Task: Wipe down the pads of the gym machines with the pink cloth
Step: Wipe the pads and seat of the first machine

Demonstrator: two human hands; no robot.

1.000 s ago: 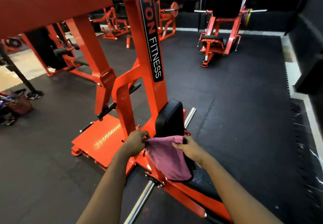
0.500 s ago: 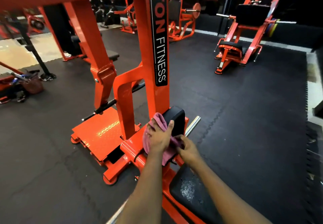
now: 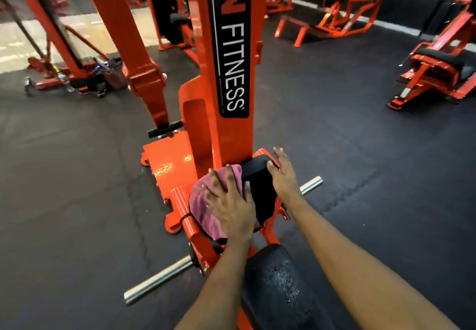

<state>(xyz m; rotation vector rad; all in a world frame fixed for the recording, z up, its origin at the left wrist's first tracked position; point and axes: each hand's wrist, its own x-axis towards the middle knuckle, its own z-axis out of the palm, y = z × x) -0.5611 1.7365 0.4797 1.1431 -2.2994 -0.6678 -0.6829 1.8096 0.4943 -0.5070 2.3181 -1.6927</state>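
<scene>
A black chest pad (image 3: 260, 188) is fixed to the orange upright (image 3: 226, 84) of a gym machine. The pink cloth (image 3: 206, 206) lies flat over the pad's left side. My left hand (image 3: 231, 206) presses on the cloth with spread, straight fingers. On the pad's right edge rests my right hand (image 3: 283, 175), fingers straight, thumb on the pad's face. Below the pad, the machine's black seat pad (image 3: 280, 288) shows a worn, flaky patch.
Chrome pegs (image 3: 157, 283) (image 3: 310, 185) stick out on both sides of the frame. An orange footplate (image 3: 170, 159) lies to the left. Other orange machines (image 3: 438, 72) stand on the black rubber floor at the back and right. A bag with bottles (image 3: 110, 72) sits at left.
My view has moved closer over the pad. My left hand has flattened the cloth on the pad's left side. My right hand let go of the cloth and moved up to the pad's right edge.
</scene>
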